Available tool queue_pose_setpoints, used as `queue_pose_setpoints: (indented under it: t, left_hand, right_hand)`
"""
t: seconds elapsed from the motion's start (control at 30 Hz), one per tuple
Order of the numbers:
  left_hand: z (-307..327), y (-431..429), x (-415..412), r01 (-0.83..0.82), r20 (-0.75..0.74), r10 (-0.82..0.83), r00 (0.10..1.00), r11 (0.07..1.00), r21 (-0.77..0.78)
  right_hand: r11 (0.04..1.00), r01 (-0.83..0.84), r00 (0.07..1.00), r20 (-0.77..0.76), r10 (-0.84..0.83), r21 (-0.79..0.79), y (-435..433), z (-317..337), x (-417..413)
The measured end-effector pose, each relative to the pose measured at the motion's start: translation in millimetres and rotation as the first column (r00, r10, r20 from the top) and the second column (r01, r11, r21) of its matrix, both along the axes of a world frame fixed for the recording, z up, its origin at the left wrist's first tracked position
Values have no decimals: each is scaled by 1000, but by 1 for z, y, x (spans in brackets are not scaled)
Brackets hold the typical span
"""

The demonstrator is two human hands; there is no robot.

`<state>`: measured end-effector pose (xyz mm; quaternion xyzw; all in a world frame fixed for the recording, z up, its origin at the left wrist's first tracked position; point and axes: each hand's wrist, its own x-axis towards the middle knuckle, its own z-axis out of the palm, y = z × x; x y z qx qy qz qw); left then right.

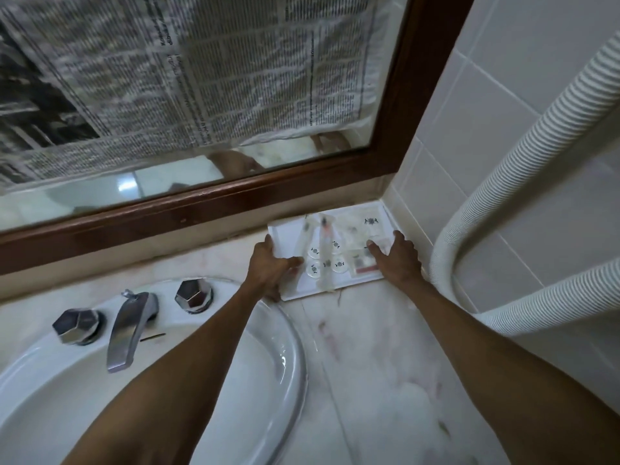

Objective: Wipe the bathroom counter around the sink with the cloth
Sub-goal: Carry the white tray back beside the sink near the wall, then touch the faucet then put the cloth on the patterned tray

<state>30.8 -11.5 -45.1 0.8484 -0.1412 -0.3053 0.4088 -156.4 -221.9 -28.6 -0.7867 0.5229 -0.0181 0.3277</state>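
Gripping one tray [286, 238]: left hand [270, 267], right hand [398, 260]; two knobs [194, 294] nearby.

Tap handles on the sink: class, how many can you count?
2. One handle sits left of the spout, the other right of it, both on the sink rim. None looks hidden.

Left hand [271, 267] and right hand [398, 260] on white tray [287, 241] at counter [369, 347] corner
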Motion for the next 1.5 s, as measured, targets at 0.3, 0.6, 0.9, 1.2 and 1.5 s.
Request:
queue_pose_setpoints:
  t: [0.3,0.6,0.9,1.2,1.5]
  left_hand:
    - [28,20,-36,284,14,-301,954,914,290]
    - [17,6,-55,174,127,-219,967,940,292]
    - [16,-16,-57,150,133,-190,973,954,260]
    - [45,-8,-61,196,133,-259,957,910,366]
    - [107,112,-48,161,347,-230,909,963,217]
  right_hand:
    - [999,-52,998,26,51,9,23,9,-30]
    - [995,-84,996,28,85,-45,17,-2,-26]
    - [994,-47,994,98,57,-99,5,-1,-18]
    - [970,-135,990,-54,127,-200,26,27,-4]
    - [906,-374,883,225,413,-198,132,108,56]
